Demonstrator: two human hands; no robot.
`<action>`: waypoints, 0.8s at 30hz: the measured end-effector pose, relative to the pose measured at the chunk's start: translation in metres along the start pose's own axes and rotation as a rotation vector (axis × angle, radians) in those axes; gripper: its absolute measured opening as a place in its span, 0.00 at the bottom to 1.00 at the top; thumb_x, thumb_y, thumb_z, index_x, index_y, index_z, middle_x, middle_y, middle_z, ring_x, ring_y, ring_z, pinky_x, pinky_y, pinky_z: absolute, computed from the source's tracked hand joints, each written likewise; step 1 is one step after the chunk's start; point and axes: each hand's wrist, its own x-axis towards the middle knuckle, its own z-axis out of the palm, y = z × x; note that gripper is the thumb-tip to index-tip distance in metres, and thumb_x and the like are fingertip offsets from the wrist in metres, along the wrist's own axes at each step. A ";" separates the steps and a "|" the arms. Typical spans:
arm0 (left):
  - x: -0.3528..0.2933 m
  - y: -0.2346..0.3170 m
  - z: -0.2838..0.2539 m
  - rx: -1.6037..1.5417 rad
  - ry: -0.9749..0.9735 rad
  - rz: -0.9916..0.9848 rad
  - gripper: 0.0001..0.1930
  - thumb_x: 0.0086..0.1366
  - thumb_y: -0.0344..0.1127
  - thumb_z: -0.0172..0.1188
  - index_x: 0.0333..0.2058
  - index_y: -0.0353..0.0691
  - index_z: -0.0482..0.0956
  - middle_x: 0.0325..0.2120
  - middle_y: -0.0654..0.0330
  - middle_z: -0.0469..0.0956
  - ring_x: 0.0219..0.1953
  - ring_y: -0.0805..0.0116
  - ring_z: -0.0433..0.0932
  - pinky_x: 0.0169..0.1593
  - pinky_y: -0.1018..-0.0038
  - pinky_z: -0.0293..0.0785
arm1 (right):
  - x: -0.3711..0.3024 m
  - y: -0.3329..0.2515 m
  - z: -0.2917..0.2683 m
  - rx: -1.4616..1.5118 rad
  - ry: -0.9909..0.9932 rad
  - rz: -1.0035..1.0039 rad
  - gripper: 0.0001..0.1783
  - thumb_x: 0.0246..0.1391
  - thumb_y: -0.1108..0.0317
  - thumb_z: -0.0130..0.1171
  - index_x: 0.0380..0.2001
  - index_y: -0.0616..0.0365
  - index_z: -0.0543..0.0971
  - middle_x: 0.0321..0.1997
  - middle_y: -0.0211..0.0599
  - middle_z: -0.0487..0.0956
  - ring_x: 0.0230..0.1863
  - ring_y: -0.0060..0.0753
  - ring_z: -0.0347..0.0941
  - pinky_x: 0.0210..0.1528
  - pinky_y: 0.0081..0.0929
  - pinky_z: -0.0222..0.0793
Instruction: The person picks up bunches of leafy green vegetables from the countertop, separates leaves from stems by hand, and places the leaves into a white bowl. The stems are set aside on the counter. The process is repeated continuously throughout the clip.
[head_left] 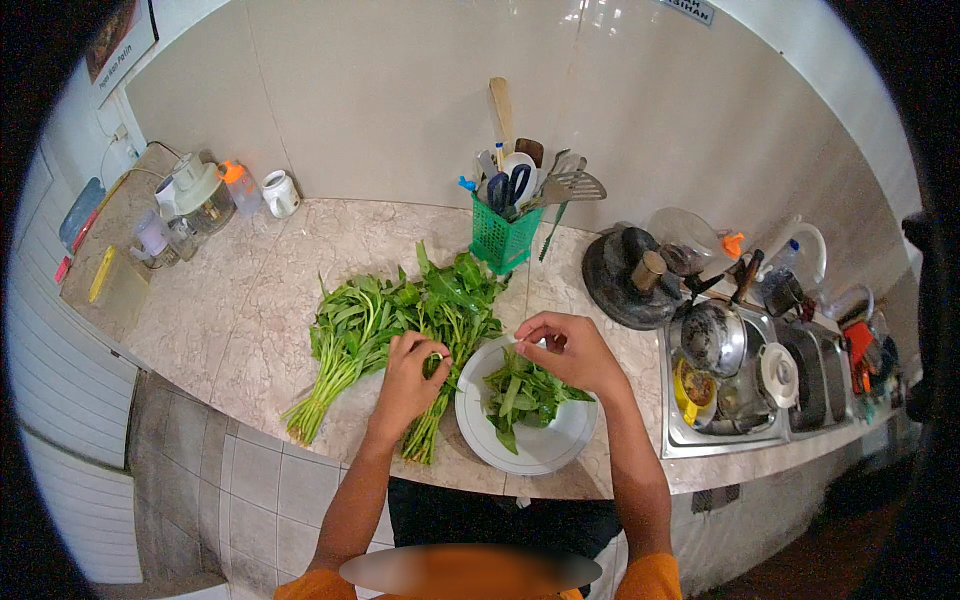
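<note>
Two bunches of leafy greens with long pale stems, water spinach by their look, lie side by side on the counter: the left bunch [345,345] and the right bunch [455,310]. My left hand [405,380] is over the right bunch, its thumb and fingers curled together; whatever they pinch is too small to make out. A white bowl [480,435] stands right of the bunches with loose green leaves [530,395] inside. Above its far rim is my right hand [575,350], fingertips pinched close over the leaves. Anything between those fingertips cannot be made out.
Behind the bowl stands a green utensil basket [502,240]. A stone mortar [630,280] sits right of it, beside a steel sink [690,445] piled with a pan [712,340] and dishes. A food chopper [205,195], orange-capped bottle [240,187] and white jar [281,195] occupy the far left.
</note>
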 end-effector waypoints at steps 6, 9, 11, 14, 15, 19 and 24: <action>0.004 0.002 0.002 -0.013 0.038 -0.007 0.08 0.59 0.29 0.71 0.38 0.41 0.84 0.41 0.53 0.77 0.48 0.49 0.74 0.55 0.58 0.71 | -0.022 0.016 -0.006 0.256 -0.092 0.047 0.06 0.59 0.73 0.69 0.39 0.59 0.84 0.33 0.22 0.83 0.33 0.12 0.74 0.37 0.16 0.69; 0.004 0.003 0.001 -0.016 0.048 -0.010 0.09 0.59 0.29 0.71 0.38 0.40 0.85 0.41 0.53 0.77 0.48 0.50 0.75 0.55 0.59 0.71 | -0.033 0.019 -0.015 0.381 -0.120 0.095 0.06 0.59 0.75 0.69 0.39 0.59 0.83 0.34 0.23 0.83 0.35 0.12 0.75 0.40 0.16 0.70; 0.003 0.002 0.000 -0.013 0.052 -0.013 0.09 0.59 0.29 0.72 0.38 0.40 0.85 0.41 0.53 0.77 0.48 0.50 0.75 0.55 0.59 0.71 | -0.039 0.021 -0.021 0.442 -0.116 0.134 0.06 0.58 0.75 0.69 0.39 0.59 0.82 0.34 0.23 0.83 0.36 0.13 0.75 0.42 0.16 0.70; 0.002 0.002 0.000 -0.030 0.065 -0.017 0.09 0.58 0.29 0.72 0.38 0.40 0.85 0.41 0.53 0.77 0.48 0.51 0.75 0.55 0.60 0.71 | -0.043 0.027 -0.023 0.467 -0.072 0.145 0.06 0.58 0.75 0.69 0.39 0.58 0.83 0.34 0.22 0.82 0.36 0.13 0.74 0.41 0.16 0.69; 0.002 0.001 0.000 -0.032 0.068 -0.008 0.09 0.58 0.29 0.72 0.38 0.41 0.85 0.41 0.53 0.77 0.48 0.51 0.75 0.55 0.60 0.71 | -0.042 0.029 -0.021 0.448 -0.046 0.122 0.06 0.58 0.75 0.70 0.38 0.58 0.83 0.34 0.22 0.82 0.34 0.12 0.74 0.39 0.16 0.69; 0.002 0.001 0.000 -0.019 0.080 0.002 0.10 0.58 0.29 0.72 0.38 0.41 0.85 0.41 0.54 0.76 0.48 0.50 0.75 0.55 0.60 0.71 | -0.040 0.041 -0.024 -0.020 0.022 0.141 0.09 0.53 0.68 0.72 0.36 0.56 0.85 0.34 0.27 0.85 0.30 0.19 0.73 0.36 0.23 0.70; -0.001 0.001 0.004 -0.011 0.136 0.020 0.12 0.58 0.29 0.72 0.40 0.40 0.82 0.42 0.53 0.73 0.48 0.50 0.74 0.54 0.60 0.71 | -0.041 0.050 -0.021 -0.176 0.164 -0.022 0.11 0.49 0.67 0.74 0.37 0.54 0.86 0.30 0.30 0.82 0.24 0.22 0.67 0.29 0.25 0.65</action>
